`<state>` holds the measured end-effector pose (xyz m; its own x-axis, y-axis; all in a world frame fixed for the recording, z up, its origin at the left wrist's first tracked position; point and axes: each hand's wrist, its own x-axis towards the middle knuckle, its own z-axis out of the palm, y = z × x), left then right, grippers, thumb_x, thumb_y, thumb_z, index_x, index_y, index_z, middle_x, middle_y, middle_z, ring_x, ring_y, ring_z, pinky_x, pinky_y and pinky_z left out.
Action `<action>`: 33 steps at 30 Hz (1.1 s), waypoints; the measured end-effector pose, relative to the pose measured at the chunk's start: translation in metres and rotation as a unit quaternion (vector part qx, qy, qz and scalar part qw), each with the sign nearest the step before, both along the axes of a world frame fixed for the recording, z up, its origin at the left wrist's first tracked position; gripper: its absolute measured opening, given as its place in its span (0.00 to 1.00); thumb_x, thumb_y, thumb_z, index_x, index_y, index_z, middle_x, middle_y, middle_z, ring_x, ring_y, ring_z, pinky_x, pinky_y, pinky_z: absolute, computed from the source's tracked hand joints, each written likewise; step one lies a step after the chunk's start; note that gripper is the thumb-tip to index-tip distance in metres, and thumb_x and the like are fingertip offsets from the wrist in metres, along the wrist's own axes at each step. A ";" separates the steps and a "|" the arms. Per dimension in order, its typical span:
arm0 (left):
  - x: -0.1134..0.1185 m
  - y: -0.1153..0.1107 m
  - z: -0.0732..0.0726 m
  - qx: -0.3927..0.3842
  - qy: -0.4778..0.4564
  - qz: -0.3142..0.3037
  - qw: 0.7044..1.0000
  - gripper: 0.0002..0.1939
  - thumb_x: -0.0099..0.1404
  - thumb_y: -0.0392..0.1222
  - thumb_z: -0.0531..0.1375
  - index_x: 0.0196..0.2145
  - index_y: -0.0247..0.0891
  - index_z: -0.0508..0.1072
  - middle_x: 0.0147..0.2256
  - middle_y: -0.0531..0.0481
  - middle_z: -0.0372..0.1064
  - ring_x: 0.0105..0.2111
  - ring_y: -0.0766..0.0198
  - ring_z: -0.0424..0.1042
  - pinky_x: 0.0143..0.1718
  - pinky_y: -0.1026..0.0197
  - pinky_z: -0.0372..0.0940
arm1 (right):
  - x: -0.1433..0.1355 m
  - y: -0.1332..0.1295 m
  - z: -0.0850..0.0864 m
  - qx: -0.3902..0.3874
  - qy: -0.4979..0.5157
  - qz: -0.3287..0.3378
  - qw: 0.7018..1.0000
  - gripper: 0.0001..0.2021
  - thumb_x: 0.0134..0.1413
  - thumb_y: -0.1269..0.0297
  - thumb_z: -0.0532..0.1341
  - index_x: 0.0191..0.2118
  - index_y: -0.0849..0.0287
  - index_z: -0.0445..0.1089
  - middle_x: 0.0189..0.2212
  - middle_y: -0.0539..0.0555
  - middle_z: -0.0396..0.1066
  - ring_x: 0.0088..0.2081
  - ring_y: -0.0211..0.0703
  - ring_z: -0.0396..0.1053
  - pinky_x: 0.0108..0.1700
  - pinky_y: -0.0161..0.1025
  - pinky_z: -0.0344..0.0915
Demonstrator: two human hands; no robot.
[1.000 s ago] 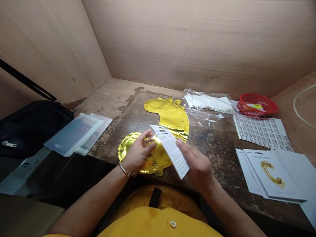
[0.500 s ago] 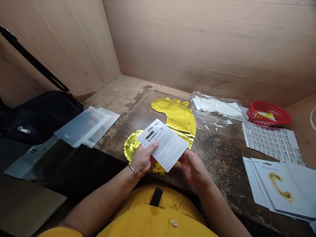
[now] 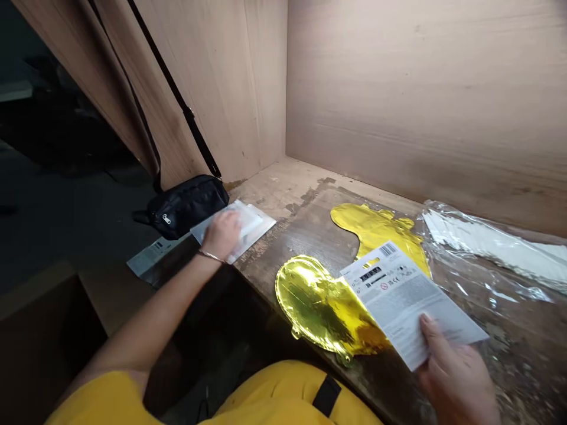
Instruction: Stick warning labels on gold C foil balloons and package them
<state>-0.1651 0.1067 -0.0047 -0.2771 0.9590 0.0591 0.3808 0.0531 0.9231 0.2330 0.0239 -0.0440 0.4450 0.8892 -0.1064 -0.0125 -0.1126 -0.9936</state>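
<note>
My right hand (image 3: 458, 369) holds a white printed card (image 3: 410, 307) by its lower corner, thumb on top, with the text and barcode side facing up. Under and behind the card lies a flat gold foil balloon (image 3: 316, 301), its curved body spread on the table and partly covered by the card. On the left, my left hand (image 3: 224, 233) is over the clear plastic sleeves (image 3: 259, 227) at the table edge, seemingly touching the top one. Motion blurs its fingers, so their grip is unclear.
A black pouch (image 3: 188, 203) on a strap rests beside the sleeves. Another plastic sleeve (image 3: 153, 254) is lower at the left, near an open cardboard box (image 3: 48, 295). A clear bag of white paper pieces (image 3: 491, 242) lies at the right. Wooden walls (image 3: 425, 88) enclose the table.
My left hand has let go of the card and moved left to the plastic sleeves. The card is now in my right hand alone. The view has turned left.
</note>
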 end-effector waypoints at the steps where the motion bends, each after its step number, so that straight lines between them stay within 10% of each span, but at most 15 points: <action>1: -0.023 0.007 -0.003 0.002 0.036 0.018 0.999 0.12 0.61 0.41 0.64 0.43 0.35 0.74 0.53 0.43 0.67 0.56 0.51 0.63 0.59 0.46 0.57 | 0.004 0.001 -0.002 -0.021 0.032 -0.007 0.999 0.30 0.47 0.49 0.66 0.53 0.62 0.70 0.40 0.60 0.78 0.40 0.59 0.76 0.46 0.52 0.74; 10: -0.075 0.023 -0.044 -0.030 0.199 0.065 0.977 0.16 0.67 0.47 0.59 0.48 0.34 0.70 0.49 0.46 0.68 0.47 0.52 0.70 0.47 0.49 0.68 | 0.001 0.002 -0.003 -0.110 0.075 0.067 0.989 0.30 0.41 0.48 0.69 0.50 0.61 0.73 0.38 0.62 0.79 0.41 0.65 0.76 0.43 0.52 0.77; 18: -0.082 0.037 -0.032 -0.093 0.207 0.134 0.964 0.12 0.68 0.45 0.59 0.44 0.35 0.72 0.44 0.46 0.71 0.41 0.61 0.72 0.43 0.53 0.70 | 0.002 0.004 -0.003 -0.128 0.078 0.068 0.986 0.27 0.39 0.48 0.69 0.45 0.59 0.76 0.36 0.62 0.79 0.41 0.66 0.76 0.44 0.54 0.76; 22: -0.085 0.040 -0.003 -0.053 0.170 0.199 0.964 0.10 0.66 0.43 0.59 0.36 0.31 0.74 0.33 0.47 0.74 0.34 0.63 0.73 0.37 0.60 0.69 | 0.007 0.006 -0.008 -0.101 0.094 0.051 0.989 0.29 0.40 0.49 0.69 0.48 0.62 0.74 0.37 0.62 0.79 0.42 0.65 0.76 0.47 0.55 0.74; 27: -0.011 0.002 0.038 0.082 0.138 0.167 0.973 0.13 0.66 0.47 0.56 0.41 0.38 0.76 0.39 0.49 0.77 0.39 0.62 0.75 0.43 0.63 0.68 | 0.002 0.009 -0.008 -0.056 0.064 0.023 0.996 0.27 0.44 0.50 0.67 0.48 0.60 0.72 0.40 0.61 0.78 0.44 0.64 0.75 0.44 0.55 0.75; 33: 0.136 -0.040 0.009 0.155 0.082 -0.297 0.938 0.07 0.60 0.40 0.63 0.36 0.46 0.80 0.41 0.50 0.78 0.49 0.53 0.72 0.59 0.52 0.60 | 0.021 0.004 0.024 0.046 0.029 -0.173 0.983 0.27 0.45 0.58 0.64 0.52 0.64 0.68 0.49 0.63 0.74 0.50 0.60 0.72 0.51 0.56 0.72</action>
